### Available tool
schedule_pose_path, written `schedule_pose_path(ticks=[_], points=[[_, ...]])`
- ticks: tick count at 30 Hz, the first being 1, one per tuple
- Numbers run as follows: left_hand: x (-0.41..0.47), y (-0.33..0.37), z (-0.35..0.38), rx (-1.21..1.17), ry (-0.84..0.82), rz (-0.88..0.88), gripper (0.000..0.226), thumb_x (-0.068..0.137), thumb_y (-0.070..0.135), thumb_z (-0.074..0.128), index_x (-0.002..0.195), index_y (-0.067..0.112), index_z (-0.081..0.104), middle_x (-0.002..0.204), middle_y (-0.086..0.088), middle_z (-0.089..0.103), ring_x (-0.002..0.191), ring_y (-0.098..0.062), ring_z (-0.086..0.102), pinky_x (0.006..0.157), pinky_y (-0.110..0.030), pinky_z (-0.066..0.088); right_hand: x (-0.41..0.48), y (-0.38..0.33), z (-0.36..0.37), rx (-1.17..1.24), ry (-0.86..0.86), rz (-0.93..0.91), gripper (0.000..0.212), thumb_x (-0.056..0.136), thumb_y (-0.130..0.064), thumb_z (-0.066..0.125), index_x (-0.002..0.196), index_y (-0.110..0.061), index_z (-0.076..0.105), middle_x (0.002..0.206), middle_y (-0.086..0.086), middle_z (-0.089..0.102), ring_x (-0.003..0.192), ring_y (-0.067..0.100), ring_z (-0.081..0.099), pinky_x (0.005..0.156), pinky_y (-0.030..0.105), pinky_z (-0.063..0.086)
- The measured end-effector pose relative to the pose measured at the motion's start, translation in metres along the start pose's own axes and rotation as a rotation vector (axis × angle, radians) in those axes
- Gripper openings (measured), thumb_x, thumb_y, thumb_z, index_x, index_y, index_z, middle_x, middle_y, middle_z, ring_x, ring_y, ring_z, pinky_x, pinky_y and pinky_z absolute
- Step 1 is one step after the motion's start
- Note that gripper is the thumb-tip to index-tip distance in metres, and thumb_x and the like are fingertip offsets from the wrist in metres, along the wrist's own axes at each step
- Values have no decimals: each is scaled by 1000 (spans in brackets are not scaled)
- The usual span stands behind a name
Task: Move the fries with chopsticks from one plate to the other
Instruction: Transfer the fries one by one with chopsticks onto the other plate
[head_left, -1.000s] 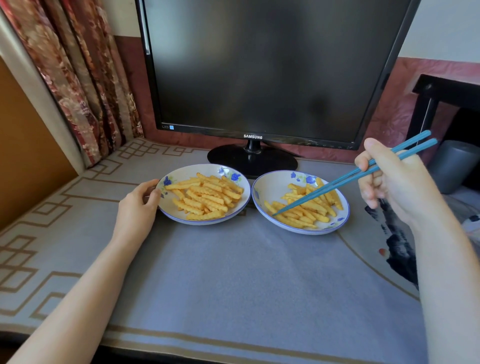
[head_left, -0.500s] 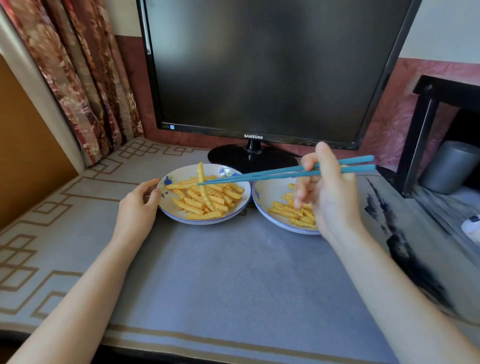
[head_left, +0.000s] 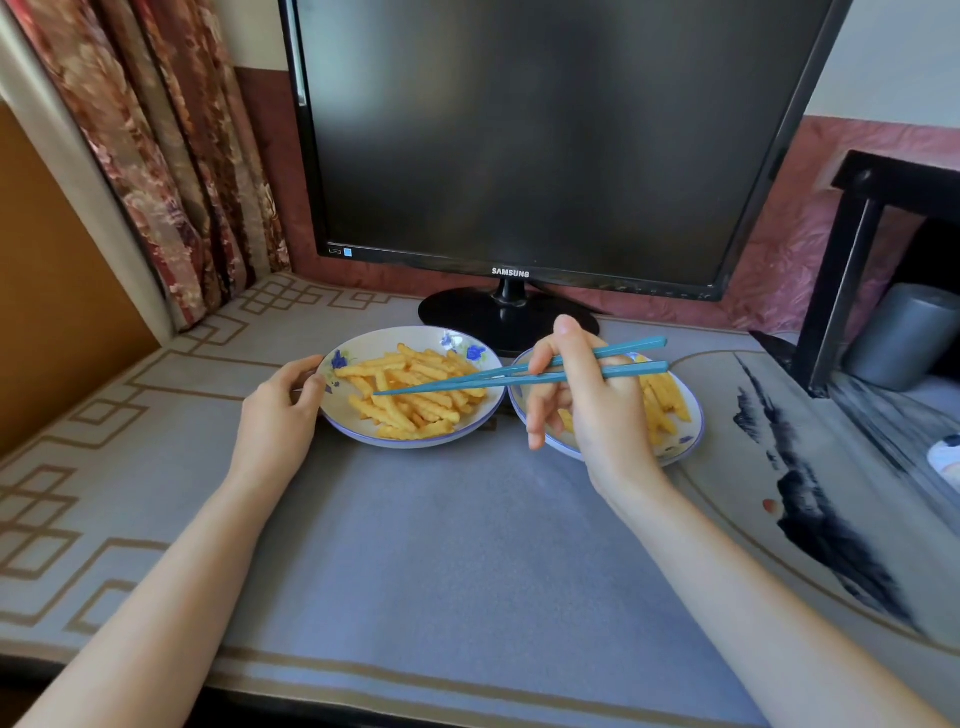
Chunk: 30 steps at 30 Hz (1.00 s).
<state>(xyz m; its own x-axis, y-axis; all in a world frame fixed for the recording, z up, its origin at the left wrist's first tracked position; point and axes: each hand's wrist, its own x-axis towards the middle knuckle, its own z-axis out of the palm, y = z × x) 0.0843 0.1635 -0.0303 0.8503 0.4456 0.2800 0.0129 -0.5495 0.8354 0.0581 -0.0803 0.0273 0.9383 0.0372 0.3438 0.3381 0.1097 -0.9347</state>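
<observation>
1. Head view, hands: the right hand (head_left: 592, 410) is closed around a pair of blue chopsticks (head_left: 519, 375), held near their thick ends. The tips reach over the left plate (head_left: 337, 415) and sit almost together; I cannot tell whether a fry is pinched between them or they simply rest on the pile. The left hand (head_left: 280, 415) is loosely curled, fingers touching that plate's rim, gripping nothing else.

2. Head view, where the fries are: the fries (head_left: 410, 395) lie heaped on the left plate, and more fries (head_left: 662, 400) lie on the right plate (head_left: 685, 441), partly hidden behind the right hand. The two plates stand just beside each other on a grey mat (head_left: 467, 545), in front of a monitor (head_left: 519, 140).

3. Handling, as a judgement: the fries look light, thin, ridged and fairly stiff. The ridges should help the tips bite, but a hard squeeze could snap one. Taking one near its middle, across its length, should stop it swinging. A fry lying loose on top will lift more cleanly than a buried one.
</observation>
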Motion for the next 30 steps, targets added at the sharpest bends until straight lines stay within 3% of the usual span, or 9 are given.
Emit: schedule_pose_path(ticks=[8,13,20,24,30], points=[[-1,1,-1,2,-3,0,31,97,19,44,124,15,60,119,-4,63,97,-6,47,82,-19,32,-5,-15,-8,-37,-18,-54,41,103,-19,36,69,-3,51,37,7,48,30,19,45,36,15,31],[-1,1,-1,2,-1,0,31,97,17,44,124,15,60,116,-4,64,96,-6,48,80,-18,32,-16,-15,-2,-66,-133,-147,38,104,-15,36,69,-6,50,46,0,50,33,12,47,38,14,33],[-1,1,-1,1,-2,4,31,97,18,44,122,16,61,103,5,59,95,-6,48,80,-18,32,-23,-9,7,-193,-247,-184,35,97,-27,39,68,-12,51,44,6,45,35,9,46,40,14,33],[0,0,-1,4,-6,0,31,96,18,44,123,15,60,115,-4,64,96,-7,48,81,-20,33,-22,-7,9,-130,-193,-182,34,98,-25,38,68,-12,48,47,-3,47,36,7,47,40,12,33],[0,1,-1,17,-8,3,31,96,17,44,123,15,60,116,-5,65,95,-8,48,79,-21,32,-19,-4,9,-177,-210,-177,34,98,-28,39,70,-12,49,48,20,45,36,11,46,41,14,34]])
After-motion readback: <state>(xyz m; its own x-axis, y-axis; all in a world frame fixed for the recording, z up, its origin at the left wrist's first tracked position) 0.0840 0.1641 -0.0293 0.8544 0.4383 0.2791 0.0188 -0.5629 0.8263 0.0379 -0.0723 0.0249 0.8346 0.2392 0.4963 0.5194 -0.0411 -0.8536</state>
